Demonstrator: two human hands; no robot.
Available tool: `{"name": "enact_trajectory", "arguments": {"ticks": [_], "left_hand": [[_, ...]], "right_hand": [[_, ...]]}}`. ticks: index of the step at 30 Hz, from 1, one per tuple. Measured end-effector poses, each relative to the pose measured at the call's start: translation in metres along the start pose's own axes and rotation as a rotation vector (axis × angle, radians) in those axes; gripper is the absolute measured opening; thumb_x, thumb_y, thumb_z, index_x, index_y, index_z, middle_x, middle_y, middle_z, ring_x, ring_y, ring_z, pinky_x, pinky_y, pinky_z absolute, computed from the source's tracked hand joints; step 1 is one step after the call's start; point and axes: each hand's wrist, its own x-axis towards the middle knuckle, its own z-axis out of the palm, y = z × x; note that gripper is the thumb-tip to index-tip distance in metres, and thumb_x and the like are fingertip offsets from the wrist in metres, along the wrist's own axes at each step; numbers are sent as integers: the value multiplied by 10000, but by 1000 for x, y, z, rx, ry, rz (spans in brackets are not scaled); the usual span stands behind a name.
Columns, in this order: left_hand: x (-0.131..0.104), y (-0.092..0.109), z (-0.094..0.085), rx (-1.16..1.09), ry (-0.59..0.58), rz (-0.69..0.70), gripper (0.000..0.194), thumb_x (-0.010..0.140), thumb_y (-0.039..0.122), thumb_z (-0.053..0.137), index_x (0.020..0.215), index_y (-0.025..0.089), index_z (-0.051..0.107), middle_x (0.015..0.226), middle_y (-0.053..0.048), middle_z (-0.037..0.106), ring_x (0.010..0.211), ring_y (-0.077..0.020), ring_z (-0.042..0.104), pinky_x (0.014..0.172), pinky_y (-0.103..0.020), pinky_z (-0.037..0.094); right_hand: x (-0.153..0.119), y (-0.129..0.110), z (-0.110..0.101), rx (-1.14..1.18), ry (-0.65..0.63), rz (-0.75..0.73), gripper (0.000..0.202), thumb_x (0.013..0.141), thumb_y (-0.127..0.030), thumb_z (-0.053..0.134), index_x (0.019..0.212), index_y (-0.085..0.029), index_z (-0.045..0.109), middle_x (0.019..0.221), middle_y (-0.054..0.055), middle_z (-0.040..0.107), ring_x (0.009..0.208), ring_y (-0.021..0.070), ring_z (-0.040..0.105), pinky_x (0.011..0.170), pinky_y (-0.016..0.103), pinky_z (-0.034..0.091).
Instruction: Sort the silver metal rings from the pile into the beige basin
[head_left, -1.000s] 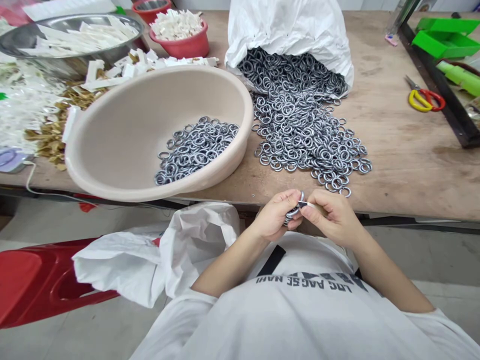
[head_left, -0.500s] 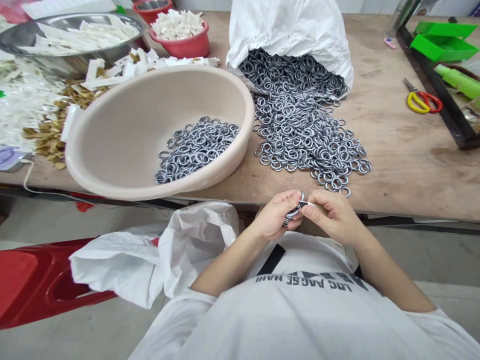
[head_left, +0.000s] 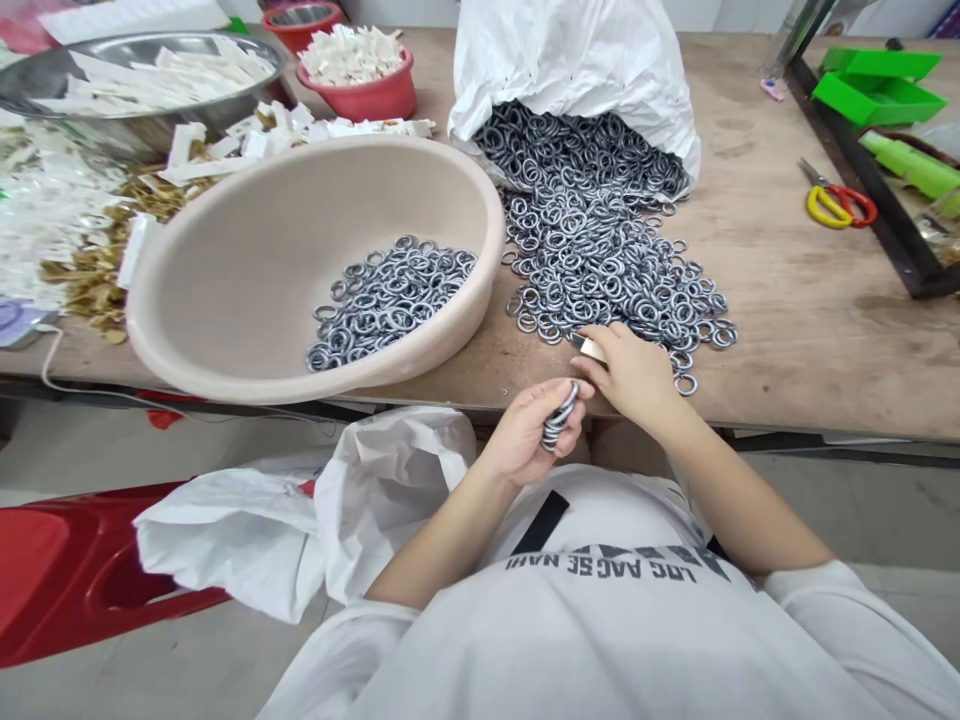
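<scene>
My left hand [head_left: 534, 425] is closed around several grey rings [head_left: 556, 425], stacked together in its fingers above the table's front edge. My right hand [head_left: 630, 375] grips a small knife [head_left: 592, 348] with a cream handle and a dark blade-like tip pointing left. It is at the near edge of a spread pile of grey rings [head_left: 611, 255], up and to the right of my left hand. The pile spills from a white sack [head_left: 577, 60]. Left of it, a large beige basin [head_left: 247, 270] holds more grey rings [head_left: 397, 295].
Scissors [head_left: 836, 205] with red and yellow handles lie at the right, near a dark metal frame [head_left: 862, 160] and green trays [head_left: 877, 95]. At the left stand a steel bowl [head_left: 142, 130] of white strips and a red bowl [head_left: 375, 95] of white pieces. A red stool [head_left: 67, 560] is below.
My right hand has moved away from the rings in my left hand, forward to the pile's edge, with the knife still in it. My left hand has shifted slightly left.
</scene>
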Motion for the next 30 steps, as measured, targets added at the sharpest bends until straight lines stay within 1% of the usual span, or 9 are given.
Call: {"name": "enact_trajectory", "arguments": {"ticks": [3, 6, 8, 11, 15, 19, 25, 27, 30], "left_hand": [[1, 9, -7, -67, 107, 49, 261, 877, 286, 663, 1105, 161, 650, 734, 17, 610, 479, -50, 534, 368, -132, 343], [3, 15, -11, -140, 176, 51, 171, 861, 273, 644, 993, 164, 643, 818, -8, 663, 576, -88, 630, 383, -147, 429], [6, 16, -12, -148, 190, 59, 166, 863, 309, 630, 912, 151, 625, 861, -25, 679, 626, -111, 667, 398, -167, 475], [12, 15, -7, -66, 194, 132, 197, 847, 332, 668, 892, 150, 609, 892, -28, 683, 632, -111, 672, 395, -169, 477], [21, 3, 8, 74, 136, 216, 289, 823, 389, 736, 952, 161, 611, 825, 6, 637, 515, -56, 571, 344, -141, 358], [26, -10, 16, 203, 107, 294, 377, 834, 509, 706, 983, 180, 601, 777, 25, 604, 467, -38, 494, 354, -153, 324], [23, -11, 12, 330, 83, 335, 350, 903, 518, 609, 843, 177, 563, 680, 50, 529, 438, -38, 438, 372, -170, 320], [21, -10, 13, 324, 53, 293, 357, 911, 520, 595, 826, 176, 546, 671, 49, 519, 434, -39, 430, 371, -171, 305], [17, -8, 18, 278, 3, 213, 373, 916, 512, 588, 783, 173, 505, 670, 46, 505, 435, -37, 420, 370, -169, 284]], "right_hand": [[11, -9, 5, -166, -68, 14, 233, 982, -352, 513, 1131, -229, 644, 1077, 85, 657, 803, 239, 656, 588, 320, 302], [16, -5, 5, -118, -33, 28, 194, 982, -321, 508, 1062, -211, 647, 1087, 95, 635, 821, 232, 643, 597, 322, 313], [14, 3, 1, 48, 54, 43, 176, 967, -350, 550, 1004, -207, 644, 1056, 84, 623, 844, 224, 620, 629, 315, 339], [5, 10, -7, 483, 117, 79, 243, 961, -406, 569, 830, -203, 589, 829, 26, 578, 755, 175, 552, 635, 290, 358], [-13, 5, -14, 1074, -53, 145, 379, 945, -544, 563, 777, -206, 536, 686, -35, 493, 568, 101, 414, 537, 252, 331], [-25, -6, -12, 1308, -79, 201, 404, 880, -580, 646, 770, -207, 538, 664, -48, 500, 555, 89, 434, 526, 232, 392], [-33, -8, -7, 1447, -183, 172, 322, 808, -488, 768, 848, -229, 581, 737, -35, 582, 651, 144, 603, 613, 290, 531], [-33, -6, -7, 1419, -149, 163, 318, 820, -496, 755, 849, -233, 579, 721, -36, 592, 641, 142, 593, 621, 285, 517], [-34, -1, -9, 1282, -11, 135, 333, 915, -539, 622, 821, -226, 559, 693, -31, 576, 625, 127, 543, 611, 264, 449]]}}
